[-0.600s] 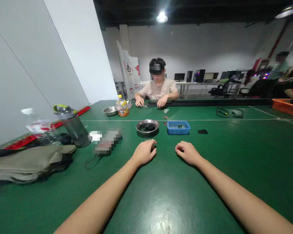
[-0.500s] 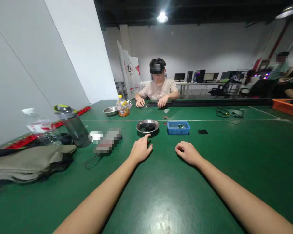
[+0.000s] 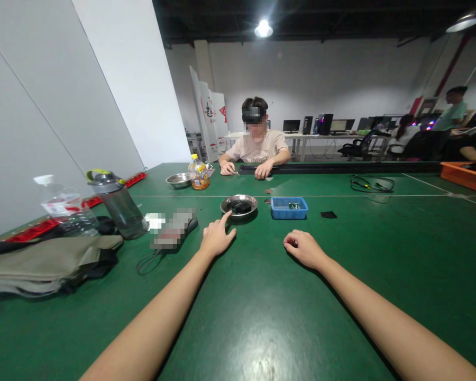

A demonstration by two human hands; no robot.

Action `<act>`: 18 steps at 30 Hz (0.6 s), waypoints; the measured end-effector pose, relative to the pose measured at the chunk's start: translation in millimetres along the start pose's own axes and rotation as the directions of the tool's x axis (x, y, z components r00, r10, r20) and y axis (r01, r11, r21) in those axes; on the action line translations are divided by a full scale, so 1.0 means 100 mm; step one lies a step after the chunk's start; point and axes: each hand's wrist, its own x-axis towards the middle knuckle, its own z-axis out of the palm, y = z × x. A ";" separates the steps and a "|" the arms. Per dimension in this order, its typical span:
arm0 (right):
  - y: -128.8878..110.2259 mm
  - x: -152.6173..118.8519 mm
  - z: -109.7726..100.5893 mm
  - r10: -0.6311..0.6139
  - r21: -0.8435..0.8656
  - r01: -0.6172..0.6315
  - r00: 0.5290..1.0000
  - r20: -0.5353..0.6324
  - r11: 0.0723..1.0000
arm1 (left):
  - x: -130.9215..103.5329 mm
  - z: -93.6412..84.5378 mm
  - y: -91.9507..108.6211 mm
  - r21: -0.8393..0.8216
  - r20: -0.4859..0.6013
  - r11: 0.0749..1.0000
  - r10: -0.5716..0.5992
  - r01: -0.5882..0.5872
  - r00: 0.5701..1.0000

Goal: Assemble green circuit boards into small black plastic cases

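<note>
Metal bowl [image 3: 246, 216]: placed mid-frame; black pieces [image 3: 243, 205] are contained, none is seen lifted.
Left hand [image 3: 217, 236]: opened, index finger stretched to the bowl's lower-left rim; touch cannot be confirmed, nothing is gripped.
Right hand [image 3: 306, 248]: loosely curled, lower right of centre; any grip cannot be told.
Blue tray [image 3: 289, 214]: right of centre, green board [image 3: 294, 206] left untouched inside.

A round metal bowl [image 3: 245, 216] is sitting upright at the index fingertip [image 3: 227, 216] of the left hand [image 3: 216, 238]. Black pieces [image 3: 241, 205] are lying inside it.
</note>
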 end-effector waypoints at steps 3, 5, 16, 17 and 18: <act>0.00 0.00 0.00 0.001 0.000 -0.001 1.000 -0.001 1.000 | 0.00 0.02 0.00 -0.013 0.000 1.000 0.016 -0.016 1.000; 0.00 0.00 0.00 0.004 -0.001 -0.004 1.000 -0.002 1.000 | 0.00 0.03 -0.01 -0.030 0.002 0.999 0.030 -0.030 1.000; 0.02 0.00 0.01 0.002 0.002 -0.002 1.000 -0.004 1.000 | 0.01 0.03 0.00 -0.091 -0.042 0.996 -0.014 0.010 0.999; 0.02 0.00 0.01 0.002 0.003 -0.002 1.000 -0.005 1.000 | 0.01 0.02 0.00 -0.097 -0.047 0.995 -0.020 0.016 0.999; 0.02 0.00 0.01 0.001 0.005 -0.001 1.000 -0.007 1.000 | 0.01 0.02 0.00 -0.104 -0.051 0.994 -0.027 0.021 0.998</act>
